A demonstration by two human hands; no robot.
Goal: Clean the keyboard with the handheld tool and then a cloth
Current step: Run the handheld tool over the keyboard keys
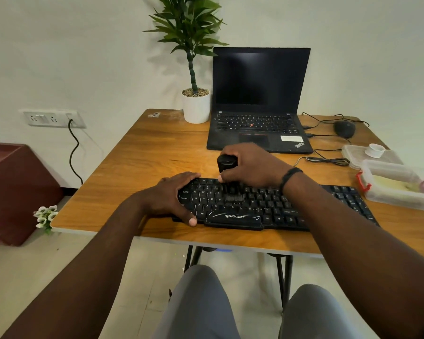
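Wooden desk [157, 152]: left hand [174, 196] gripping keyboard [274, 206], right hand [250, 165] around brush tool [227, 165].

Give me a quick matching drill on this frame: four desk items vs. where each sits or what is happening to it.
Items:
1. keyboard
2. handheld tool
3. mouse
4. potted plant

States:
A. left of the laptop, far edge
B. gripped by right hand, brush end on keys
C. steadied by left hand at its end
D. right of the laptop, untouched

Pairs: 1-C, 2-B, 3-D, 4-A
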